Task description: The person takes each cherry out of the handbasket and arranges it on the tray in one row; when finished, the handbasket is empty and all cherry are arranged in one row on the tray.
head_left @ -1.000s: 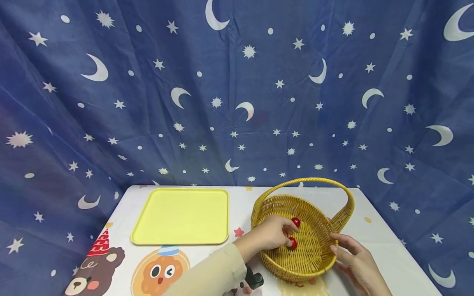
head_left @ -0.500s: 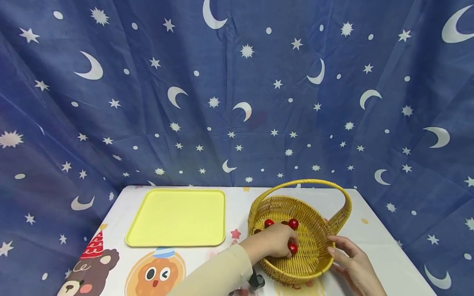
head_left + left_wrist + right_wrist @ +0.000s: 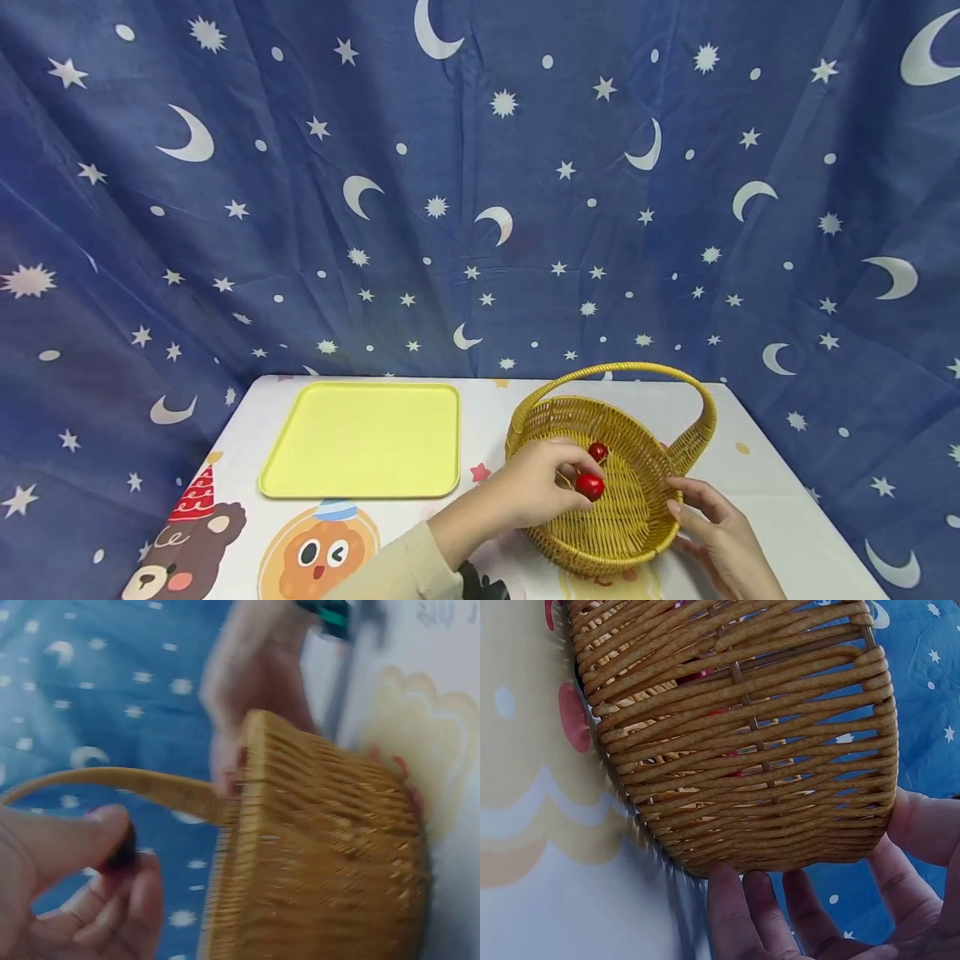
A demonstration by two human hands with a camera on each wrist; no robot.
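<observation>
A round golden wicker basket (image 3: 618,521) with a tall arched handle stands at the right of the table. Over its opening, my left hand (image 3: 536,485) pinches a glossy red cherry (image 3: 590,487) between thumb and fingers. In the left wrist view the same cherry (image 3: 121,851) looks dark and blurred, above the basket's rim. Another red cherry (image 3: 597,452) lies inside on the woven bottom; my left hand hides part of the interior. My right hand (image 3: 716,529) holds the basket's right side, thumb at the rim and fingertips (image 3: 727,889) against the outer weave.
A yellow rectangular tray (image 3: 363,442) lies flat at the back left. The white tablecloth (image 3: 765,492) carries printed cartoon figures, including a bear. A blue curtain (image 3: 480,167) with moons and stars hangs behind the table.
My left hand has reached down among the cherries, then come up with one pinched in its fingers. The right hand keeps its hold on the basket, which stays in place.
</observation>
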